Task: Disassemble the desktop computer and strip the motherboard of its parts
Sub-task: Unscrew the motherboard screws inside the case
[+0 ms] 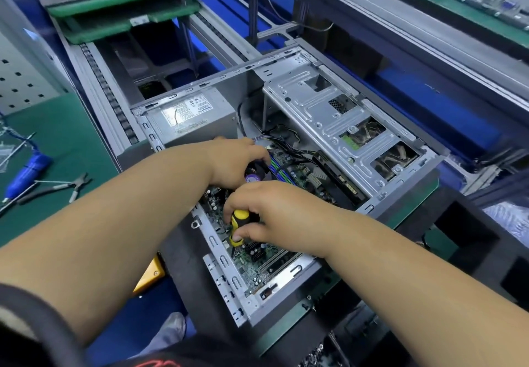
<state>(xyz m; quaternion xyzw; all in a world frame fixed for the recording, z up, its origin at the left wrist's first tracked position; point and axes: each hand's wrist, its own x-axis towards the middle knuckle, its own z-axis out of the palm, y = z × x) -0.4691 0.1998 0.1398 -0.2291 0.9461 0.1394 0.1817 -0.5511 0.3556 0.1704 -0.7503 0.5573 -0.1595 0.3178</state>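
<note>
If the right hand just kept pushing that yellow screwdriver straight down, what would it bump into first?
Most likely the motherboard: the right hand holds the yellow screwdriver pointing down at it. The tip is hidden, so contact may already exist.

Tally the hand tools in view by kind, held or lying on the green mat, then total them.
Yellow-and-black screwdriver, gripped by the right hand: 1
Blue-handled tool on the green mat: 1
Pliers on the mat: 1
Total: 3
</note>
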